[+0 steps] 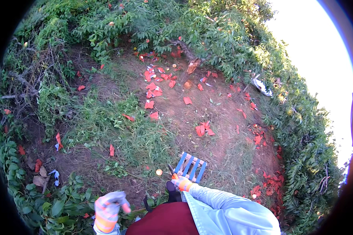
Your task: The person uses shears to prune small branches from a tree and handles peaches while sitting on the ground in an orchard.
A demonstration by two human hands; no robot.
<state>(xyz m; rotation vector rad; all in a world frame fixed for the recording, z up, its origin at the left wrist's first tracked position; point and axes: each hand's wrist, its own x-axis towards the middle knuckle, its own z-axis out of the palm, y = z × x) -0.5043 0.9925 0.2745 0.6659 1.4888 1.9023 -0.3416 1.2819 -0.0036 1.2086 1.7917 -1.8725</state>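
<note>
My left hand [110,207], in a grey and orange glove, is raised at the lower left, its fingers loosely bent and slightly blurred, with no object visible in it. My right hand [183,183], gloved alike, is closed on an orange-handled cutting tool [174,176], whose dark end points up and left. Right beside that hand is a small stool or frame with blue straps [191,166]; whether the hand also grips it, I cannot tell. A pale round fruit [159,172] lies on the ground left of the tool.
Red paper pieces [204,129] are scattered over soil and grass, with more along the right side [270,185]. Leafy branches [153,23] surround the ground. A cut, leaning trunk [192,66] stands further off. A white bag or sheet [261,85] lies at the right foliage.
</note>
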